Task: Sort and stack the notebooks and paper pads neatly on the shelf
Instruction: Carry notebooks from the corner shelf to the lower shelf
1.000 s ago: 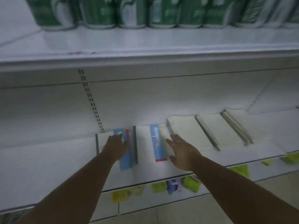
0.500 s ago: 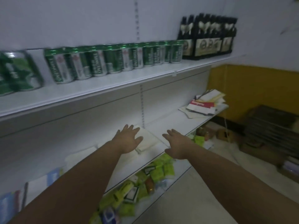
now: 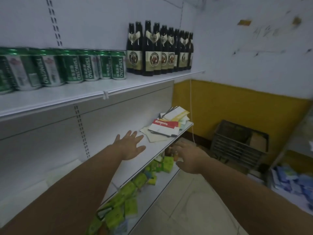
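Head view. Loose pile of notebooks and pads [image 3: 165, 127], askew, far right end of middle shelf [image 3: 153, 150]. Left hand [image 3: 131, 146]: open, empty, over shelf, nearer; pile lies just ahead-right. Right hand [image 3: 189, 156]: open, empty, off shelf edge.

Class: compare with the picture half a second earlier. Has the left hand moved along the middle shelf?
Yes. The left hand, open, now hovers much nearer the messy notebook pile at the shelf's far end, away from the slotted upright.
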A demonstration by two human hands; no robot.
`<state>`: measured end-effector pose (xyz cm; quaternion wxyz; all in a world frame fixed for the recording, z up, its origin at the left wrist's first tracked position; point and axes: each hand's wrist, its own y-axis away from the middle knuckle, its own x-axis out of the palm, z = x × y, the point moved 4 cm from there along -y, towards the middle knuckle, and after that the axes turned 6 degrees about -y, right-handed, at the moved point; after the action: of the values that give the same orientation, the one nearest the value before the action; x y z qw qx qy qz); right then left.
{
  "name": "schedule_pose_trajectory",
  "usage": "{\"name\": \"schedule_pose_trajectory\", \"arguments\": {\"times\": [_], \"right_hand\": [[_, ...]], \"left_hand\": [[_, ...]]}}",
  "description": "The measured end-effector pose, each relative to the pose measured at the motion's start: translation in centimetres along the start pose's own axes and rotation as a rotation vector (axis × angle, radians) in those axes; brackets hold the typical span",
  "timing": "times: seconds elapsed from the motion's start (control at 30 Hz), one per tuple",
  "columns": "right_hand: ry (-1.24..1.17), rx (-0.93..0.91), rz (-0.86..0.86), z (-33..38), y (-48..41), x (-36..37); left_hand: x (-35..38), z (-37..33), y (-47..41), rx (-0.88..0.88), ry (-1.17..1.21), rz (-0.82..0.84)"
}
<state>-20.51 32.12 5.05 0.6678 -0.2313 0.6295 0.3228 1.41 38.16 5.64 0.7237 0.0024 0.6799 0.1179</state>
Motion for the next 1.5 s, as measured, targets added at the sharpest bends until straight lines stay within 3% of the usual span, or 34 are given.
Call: {"name": "schedule_pose_trajectory", "arguments": {"times": [0.23,0.47,0.67,0.83,1.03,1.23,1.33,1.5], "right_hand": [[0.010,0.033,-0.020,-10.6,-8.9,-3.0],[-0.043,0.099,-0.024,-22.0,-19.3,-1.8],[-0.041,0.002,0.149,-27.8,-30.7,2.0],[-0.159,-0.237,0.180,-32.3,-41.3,8.3],[-0.276,-0.436,0.159,-31.6,-47.1,14.8],[0.062,-0.429,0.147,-28.0,-50.3,18.0],[0.129,-0.497,0.240,-26.8,-50.2,18.6],[-0.359,-0.481,0.120,-27.6,-49.2,15.7]], "left_hand": [[3.5,-2.5,-17.4,0.022,0.114,0.209],[4.6,-4.0,-29.8,-0.026,0.233,0.134],[5.4,-5.6,-38.3,-0.287,0.939,-0.049],[10.5,-5.8,-43.9,-0.714,1.367,-0.262],[14.4,-9.7,-45.1,-0.913,1.494,-0.296],[16.2,-10.4,-43.9,-1.007,1.570,-0.359],[16.8,-10.3,-43.2,-1.078,1.667,-0.376],[16.3,-10.9,-43.4,-1.160,1.970,-0.450]]}}
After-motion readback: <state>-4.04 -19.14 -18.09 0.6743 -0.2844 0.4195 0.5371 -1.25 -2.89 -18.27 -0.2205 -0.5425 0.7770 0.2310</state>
